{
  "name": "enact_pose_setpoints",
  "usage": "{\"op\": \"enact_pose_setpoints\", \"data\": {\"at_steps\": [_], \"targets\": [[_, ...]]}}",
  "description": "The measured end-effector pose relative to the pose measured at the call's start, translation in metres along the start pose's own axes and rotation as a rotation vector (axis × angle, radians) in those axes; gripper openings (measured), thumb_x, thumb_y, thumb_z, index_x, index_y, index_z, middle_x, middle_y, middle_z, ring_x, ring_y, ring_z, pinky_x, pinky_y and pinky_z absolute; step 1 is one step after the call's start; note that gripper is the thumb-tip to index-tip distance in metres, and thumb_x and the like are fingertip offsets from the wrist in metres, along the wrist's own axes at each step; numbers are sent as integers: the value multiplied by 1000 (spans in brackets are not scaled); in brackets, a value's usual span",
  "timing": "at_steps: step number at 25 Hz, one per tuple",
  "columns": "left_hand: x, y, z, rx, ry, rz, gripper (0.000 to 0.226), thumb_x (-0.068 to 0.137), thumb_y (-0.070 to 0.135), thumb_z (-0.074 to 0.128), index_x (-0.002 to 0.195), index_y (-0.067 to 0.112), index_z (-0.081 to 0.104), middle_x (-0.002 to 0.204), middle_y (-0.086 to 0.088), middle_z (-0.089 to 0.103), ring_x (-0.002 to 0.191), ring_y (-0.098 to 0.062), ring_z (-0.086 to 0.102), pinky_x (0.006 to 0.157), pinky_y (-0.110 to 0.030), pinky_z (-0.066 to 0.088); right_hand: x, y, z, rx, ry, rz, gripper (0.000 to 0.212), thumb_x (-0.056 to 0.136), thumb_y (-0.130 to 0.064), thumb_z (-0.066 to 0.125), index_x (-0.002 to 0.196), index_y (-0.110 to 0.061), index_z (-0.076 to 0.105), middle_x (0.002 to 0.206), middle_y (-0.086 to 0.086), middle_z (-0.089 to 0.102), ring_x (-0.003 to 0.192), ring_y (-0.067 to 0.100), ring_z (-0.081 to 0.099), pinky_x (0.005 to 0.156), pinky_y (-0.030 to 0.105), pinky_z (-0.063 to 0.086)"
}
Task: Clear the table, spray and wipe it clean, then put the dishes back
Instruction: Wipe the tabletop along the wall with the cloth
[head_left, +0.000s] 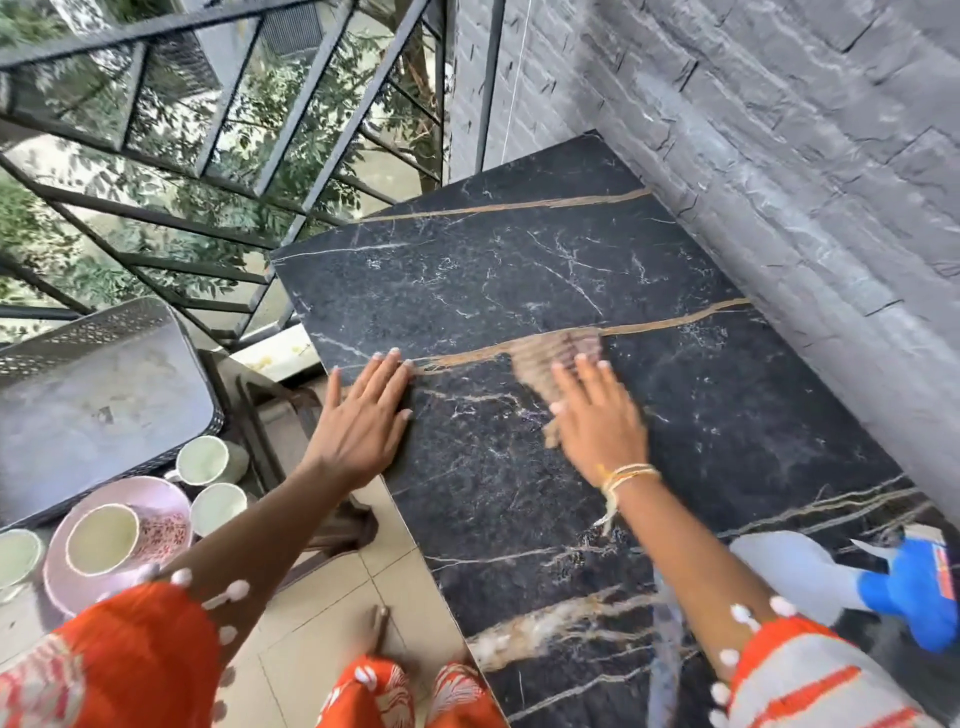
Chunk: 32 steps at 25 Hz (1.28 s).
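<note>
The bench (571, 270) is a black marble slab with white veins and tan streaks, filling the frame from centre to 4 o'clock against a grey stone wall (779, 130). The right hand (597, 421) lies flat, fingers spread, pressing a blurred brownish cloth (550, 358) at the slab's centre. The left hand (363, 415) rests flat, fingers straight, on the edge at 9 o'clock. At 8 o'clock a pink plate (161, 499) carries a cup (104, 540); more pale cups (205, 460) stand beside it. At 4 o'clock lies a spray bottle (810, 571) with blue trigger head.
</note>
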<state>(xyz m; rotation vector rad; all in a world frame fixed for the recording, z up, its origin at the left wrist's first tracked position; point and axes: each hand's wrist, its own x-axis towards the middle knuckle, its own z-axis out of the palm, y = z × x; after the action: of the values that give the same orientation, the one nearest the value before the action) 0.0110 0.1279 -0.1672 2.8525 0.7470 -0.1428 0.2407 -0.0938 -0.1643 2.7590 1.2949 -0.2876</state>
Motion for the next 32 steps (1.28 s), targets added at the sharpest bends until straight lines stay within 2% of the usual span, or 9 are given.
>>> {"op": "enact_pose_setpoints", "data": {"at_steps": [4,8,12,14,16,20,27,30,32], "targets": [[33,35,1,21,-56,118,72,91,56,5,154,21,8,162,3,2,150,-16,3,117,-53,2,-5,113,1,111,36,390,55,100,-35,34,153,-28,21,161,8,18,147,34,17,117,50,25],[61,66,1,27,-98,173,73,92,60,7,154,23,4,162,5,-2,150,-15,2,118,-54,4,2,109,2,200,54,572,56,98,-37,33,152,-24,26,159,14,25,144,39,21,117,51,24],[79,91,2,34,-109,152,62,100,42,20,155,18,3,163,2,-3,150,-15,1,119,-53,4,-23,27,6,70,31,140,59,96,-46,21,150,-25,30,156,13,31,144,39,24,115,52,30],[87,97,3,42,-114,178,64,95,40,12,155,17,2,163,1,-3,150,-16,0,119,-52,4,-32,2,9,22,-30,-178,54,98,-47,27,150,-33,29,158,6,28,147,32,21,118,47,27],[97,103,3,25,-101,193,70,90,42,5,155,17,2,163,1,-1,150,-16,1,118,-52,3,-13,16,7,38,-37,-264,52,98,-46,31,150,-38,27,160,0,25,148,27,19,118,45,24],[126,134,11,-48,-58,163,66,99,47,23,155,17,4,163,2,0,150,-15,0,119,-50,4,43,98,-1,81,24,98,54,98,-42,30,151,-38,21,162,0,19,149,28,17,118,48,25],[144,162,31,27,0,174,71,94,54,8,155,18,2,163,2,-4,150,-17,-3,118,-55,3,59,220,-1,196,90,708,54,100,-41,30,153,-30,22,161,7,20,146,37,19,118,46,19],[144,162,31,18,18,176,69,96,53,12,155,18,3,163,2,-2,150,-17,-1,118,-55,5,75,187,-5,189,110,712,55,99,-39,29,152,-26,24,159,13,25,143,41,22,117,47,20],[142,162,33,20,25,174,69,96,53,13,155,19,4,163,2,-1,150,-16,0,118,-55,6,83,146,-9,125,119,466,55,99,-41,28,151,-25,27,158,14,27,143,41,24,118,47,23]]}}
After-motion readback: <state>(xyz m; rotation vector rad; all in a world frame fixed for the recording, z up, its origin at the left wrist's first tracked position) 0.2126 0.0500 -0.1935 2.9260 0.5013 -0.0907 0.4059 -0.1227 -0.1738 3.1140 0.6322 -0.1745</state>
